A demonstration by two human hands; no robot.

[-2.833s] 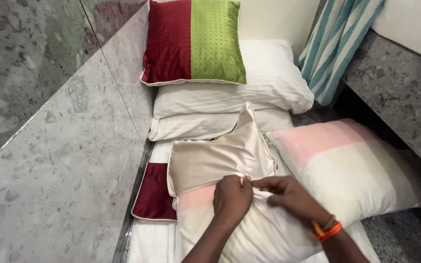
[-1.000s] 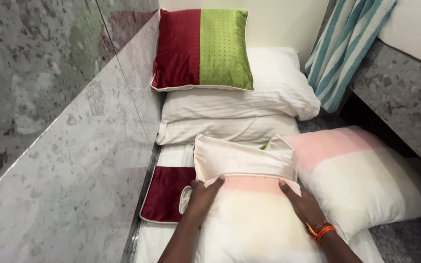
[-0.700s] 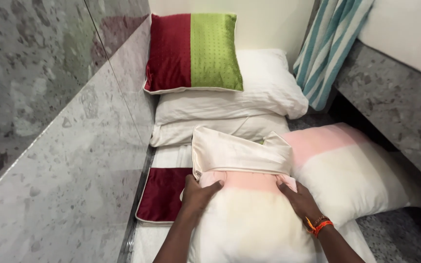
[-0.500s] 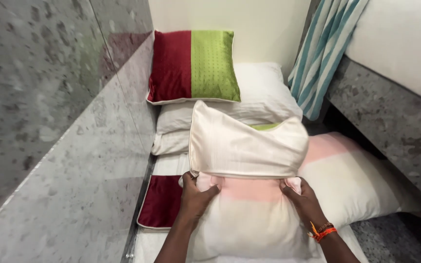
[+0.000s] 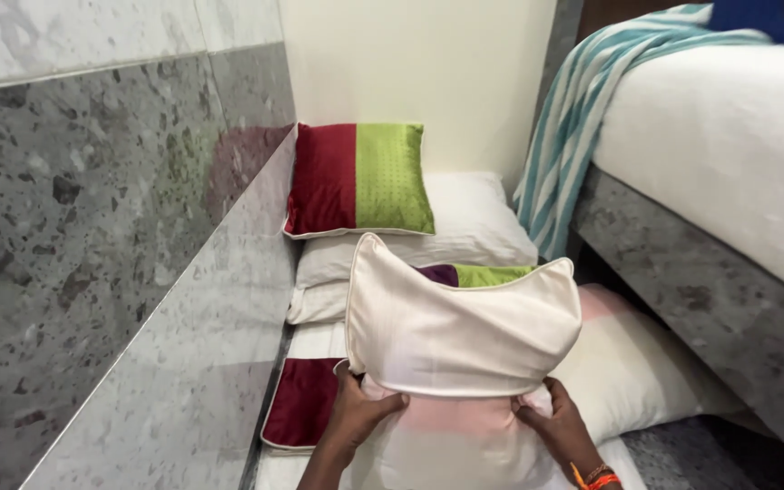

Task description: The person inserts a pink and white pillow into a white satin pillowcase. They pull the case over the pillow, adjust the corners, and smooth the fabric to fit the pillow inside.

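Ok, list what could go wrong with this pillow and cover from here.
1. The cream cover is only partly over the pillow; the empty upper part stands loose, so it may bunch or twist.
2. The left hand and right hand grip only the cover's lower edge, which could slip back off.
3. The lifted cover hides part of the cushion behind, which it may knock.
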